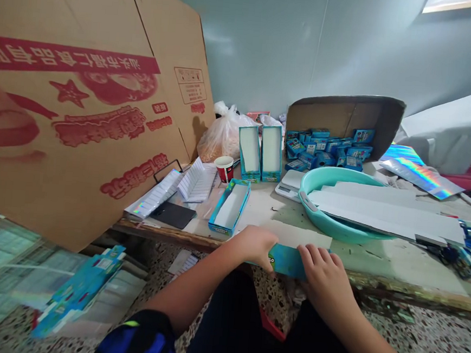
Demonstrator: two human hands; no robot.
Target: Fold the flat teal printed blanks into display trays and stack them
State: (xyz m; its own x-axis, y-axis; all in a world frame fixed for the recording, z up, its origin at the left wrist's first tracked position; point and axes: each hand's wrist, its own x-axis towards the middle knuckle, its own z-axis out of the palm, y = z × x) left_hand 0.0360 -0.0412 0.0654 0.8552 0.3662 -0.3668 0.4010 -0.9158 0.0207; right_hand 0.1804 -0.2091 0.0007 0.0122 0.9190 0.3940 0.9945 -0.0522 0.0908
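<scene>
At the table's front edge I hold a blue printed cardboard box (288,260) in both hands. My left hand (256,246) grips its left end, with the thumb on the near side. My right hand (323,269) is closed over the right end, its fingers lying across the top. Most of the box's two ends is hidden by the hands. Beyond my left hand, a similar open blue box (221,230) with a white inside lies on the table. Two more such boxes, a left one (250,176) and a right one (271,176), stand upright behind it.
A turquoise basin (337,228) holding flat white card sheets (380,207) stands at right, beside a white scale (287,189). A carton (346,112) behind holds small blue boxes. A red cup (224,171) and papers are at left, near a large cardboard box (81,110).
</scene>
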